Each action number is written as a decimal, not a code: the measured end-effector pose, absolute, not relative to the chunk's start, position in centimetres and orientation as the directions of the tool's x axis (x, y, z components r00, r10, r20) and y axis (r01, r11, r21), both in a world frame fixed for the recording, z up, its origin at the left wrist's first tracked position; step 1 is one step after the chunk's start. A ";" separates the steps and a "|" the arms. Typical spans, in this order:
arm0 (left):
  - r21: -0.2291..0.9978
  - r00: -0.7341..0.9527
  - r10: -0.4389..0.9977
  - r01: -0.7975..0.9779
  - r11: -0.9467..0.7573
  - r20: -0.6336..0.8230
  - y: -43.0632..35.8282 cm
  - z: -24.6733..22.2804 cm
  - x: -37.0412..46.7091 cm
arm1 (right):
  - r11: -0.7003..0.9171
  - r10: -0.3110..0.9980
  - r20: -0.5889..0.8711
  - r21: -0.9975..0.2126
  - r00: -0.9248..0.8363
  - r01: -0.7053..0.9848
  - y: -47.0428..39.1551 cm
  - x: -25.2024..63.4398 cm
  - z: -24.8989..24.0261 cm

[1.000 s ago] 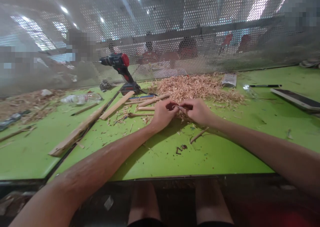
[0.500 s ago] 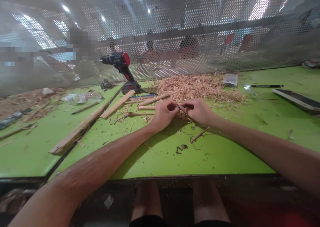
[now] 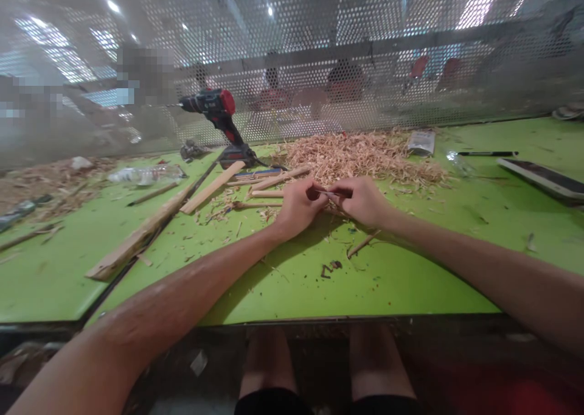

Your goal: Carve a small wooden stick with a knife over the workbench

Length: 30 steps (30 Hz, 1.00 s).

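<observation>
My left hand [image 3: 298, 207] and my right hand [image 3: 364, 202] meet fingertip to fingertip over the green table [image 3: 387, 287]. Both are closed in a pinch on a small thin piece [image 3: 325, 193], too small to name. Behind them lies a heap of wood shavings [image 3: 351, 156]. Thin wooden sticks [image 3: 269, 193] lie just left of my left hand. A short stick [image 3: 362, 243] and small dark scraps [image 3: 330, 268] are on the table below my right hand.
A cordless drill [image 3: 225, 123] stands at the back left, near a flat wood strip [image 3: 213, 187] and a long wooden piece [image 3: 132, 241]. A plastic bottle [image 3: 146, 174] lies farther left. At the right are a pen [image 3: 488, 154] and a phone [image 3: 545, 176]. Perforated mesh stands behind.
The view has shifted slightly. My hands stay together, and the thin piece between the fingertips shows more clearly.
</observation>
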<state>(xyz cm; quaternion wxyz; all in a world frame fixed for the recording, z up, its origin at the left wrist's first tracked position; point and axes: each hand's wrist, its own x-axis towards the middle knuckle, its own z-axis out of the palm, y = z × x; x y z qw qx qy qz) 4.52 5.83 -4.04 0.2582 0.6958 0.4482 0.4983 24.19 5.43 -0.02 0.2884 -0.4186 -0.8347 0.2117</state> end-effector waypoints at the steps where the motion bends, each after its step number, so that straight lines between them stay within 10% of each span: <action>1: 0.805 0.102 0.881 0.368 -0.465 0.462 5.8 -4.0 4.5 | 0.562 0.819 0.302 -0.595 -0.488 0.574 5.4 24.2 -0.1; 30: 0.845 0.059 0.906 0.342 -0.412 0.418 6.3 -3.8 5.0 | 0.518 0.850 0.278 -0.599 -0.448 0.610 5.2 24.1 0.1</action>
